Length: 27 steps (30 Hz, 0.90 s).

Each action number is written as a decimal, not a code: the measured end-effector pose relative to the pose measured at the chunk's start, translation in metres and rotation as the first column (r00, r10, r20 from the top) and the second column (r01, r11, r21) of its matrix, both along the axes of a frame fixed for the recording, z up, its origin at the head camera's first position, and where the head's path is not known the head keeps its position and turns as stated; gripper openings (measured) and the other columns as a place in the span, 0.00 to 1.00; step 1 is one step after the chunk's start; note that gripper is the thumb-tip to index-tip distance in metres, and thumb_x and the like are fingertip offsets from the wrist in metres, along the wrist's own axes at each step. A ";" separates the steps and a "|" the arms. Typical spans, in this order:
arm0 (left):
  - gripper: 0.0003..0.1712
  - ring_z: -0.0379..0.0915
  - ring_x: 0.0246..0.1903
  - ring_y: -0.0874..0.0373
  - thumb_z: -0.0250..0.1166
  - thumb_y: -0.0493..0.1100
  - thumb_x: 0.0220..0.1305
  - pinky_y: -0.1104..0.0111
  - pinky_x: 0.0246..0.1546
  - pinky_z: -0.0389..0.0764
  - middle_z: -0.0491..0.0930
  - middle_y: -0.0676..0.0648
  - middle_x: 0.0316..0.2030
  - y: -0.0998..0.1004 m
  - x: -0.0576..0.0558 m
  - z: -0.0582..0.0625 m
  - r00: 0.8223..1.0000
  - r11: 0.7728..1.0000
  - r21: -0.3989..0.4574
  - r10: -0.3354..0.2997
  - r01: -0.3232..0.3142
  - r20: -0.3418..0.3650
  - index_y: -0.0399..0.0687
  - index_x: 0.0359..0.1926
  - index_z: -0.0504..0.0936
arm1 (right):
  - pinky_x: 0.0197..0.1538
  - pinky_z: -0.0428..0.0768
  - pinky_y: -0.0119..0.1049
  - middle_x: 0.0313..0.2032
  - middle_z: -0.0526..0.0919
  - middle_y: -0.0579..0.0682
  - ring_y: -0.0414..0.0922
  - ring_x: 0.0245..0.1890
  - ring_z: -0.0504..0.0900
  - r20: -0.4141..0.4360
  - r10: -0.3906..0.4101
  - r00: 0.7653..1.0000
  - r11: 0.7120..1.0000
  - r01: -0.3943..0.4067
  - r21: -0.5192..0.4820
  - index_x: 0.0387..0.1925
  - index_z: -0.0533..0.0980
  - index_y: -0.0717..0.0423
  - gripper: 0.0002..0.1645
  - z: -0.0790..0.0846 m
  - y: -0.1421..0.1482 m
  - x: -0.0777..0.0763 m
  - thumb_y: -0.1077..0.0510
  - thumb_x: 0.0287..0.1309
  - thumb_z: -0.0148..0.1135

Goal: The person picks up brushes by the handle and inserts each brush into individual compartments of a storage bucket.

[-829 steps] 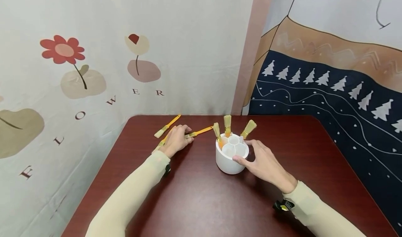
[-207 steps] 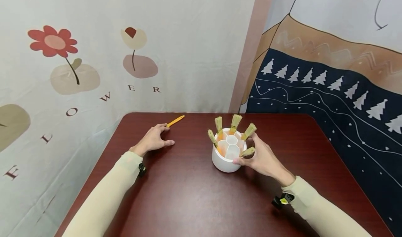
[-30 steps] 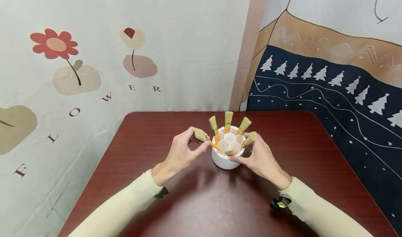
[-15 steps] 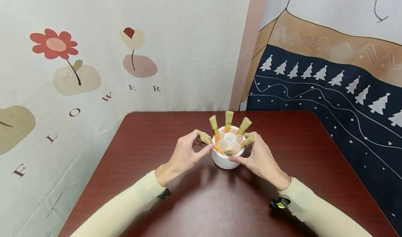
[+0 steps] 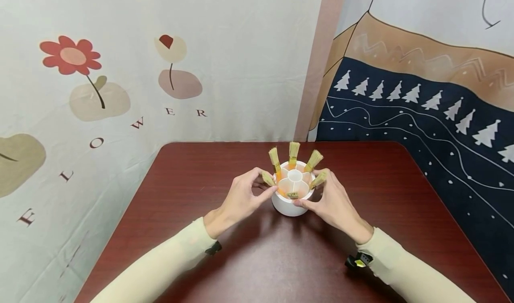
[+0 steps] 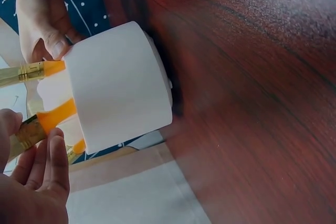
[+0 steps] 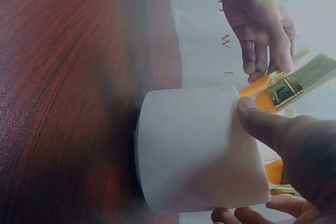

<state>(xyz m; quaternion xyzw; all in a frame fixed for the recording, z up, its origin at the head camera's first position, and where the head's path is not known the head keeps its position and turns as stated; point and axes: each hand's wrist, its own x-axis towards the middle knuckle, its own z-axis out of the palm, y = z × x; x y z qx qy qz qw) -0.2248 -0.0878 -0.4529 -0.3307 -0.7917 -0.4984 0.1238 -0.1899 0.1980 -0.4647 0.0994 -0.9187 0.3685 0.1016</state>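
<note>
A round white holder point(image 5: 290, 208) with petal-shaped compartments stands on the table, several paintbrushes in it with bristles up. My left hand point(image 5: 242, 197) pinches one more paintbrush point(image 5: 267, 178) near its metal band, at the holder's left side. In the left wrist view that brush's orange handle point(image 6: 58, 115) reaches down past the rim. My right hand point(image 5: 335, 205) grips the holder's right side, its thumb point(image 7: 257, 116) on the front rim in the right wrist view. A brush point(image 5: 318, 179) rises beside the right fingers, and another shows its bristles point(image 5: 292, 195) low at the front.
The dark red-brown table point(image 5: 192, 182) has rounded far corners. Behind it hangs a pale cloth point(image 5: 249, 71) with flower prints, and to the right a dark blue cloth point(image 5: 401, 111) with white trees.
Brushes that lay on the table at left now stand in the holder. Over the last second my left hand has moved slightly right and its brush has sunk lower into the holder.
</note>
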 end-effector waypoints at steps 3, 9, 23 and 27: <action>0.13 0.95 0.40 0.56 0.83 0.34 0.72 0.64 0.48 0.97 0.94 0.46 0.45 0.002 0.000 0.000 1.000 0.999 -0.027 0.018 -0.018 0.004 0.41 0.51 0.88 | 0.56 0.86 0.43 0.69 0.83 0.58 0.50 0.54 0.85 -0.001 0.002 1.000 1.000 -0.002 0.000 0.60 0.75 0.55 0.46 0.000 0.000 0.000 0.43 0.54 0.97; 0.13 0.94 0.40 0.59 0.83 0.36 0.73 0.62 0.47 0.97 0.94 0.46 0.45 0.005 0.000 -0.001 0.999 0.997 -0.069 0.036 -0.035 0.024 0.44 0.50 0.87 | 0.56 0.86 0.43 0.69 0.82 0.58 0.50 0.54 0.85 -0.003 0.006 1.000 1.000 -0.006 0.000 0.60 0.74 0.55 0.46 0.000 0.000 0.000 0.43 0.54 0.96; 0.15 0.93 0.39 0.60 0.84 0.37 0.71 0.67 0.46 0.95 0.94 0.48 0.43 0.003 0.000 -0.005 0.998 0.995 -0.097 0.037 -0.032 0.053 0.46 0.52 0.87 | 0.55 0.85 0.43 0.69 0.82 0.58 0.51 0.55 0.85 -0.001 0.008 1.000 1.000 -0.008 0.005 0.59 0.74 0.54 0.45 0.000 0.001 -0.001 0.41 0.54 0.96; 0.15 0.93 0.40 0.60 0.84 0.38 0.72 0.67 0.47 0.95 0.94 0.49 0.43 0.002 0.000 -0.006 0.997 0.993 -0.113 0.040 -0.033 0.063 0.47 0.52 0.87 | 0.56 0.85 0.44 0.69 0.82 0.58 0.51 0.56 0.85 0.006 0.008 1.000 1.000 -0.008 0.005 0.58 0.74 0.54 0.45 0.000 0.002 -0.001 0.41 0.54 0.96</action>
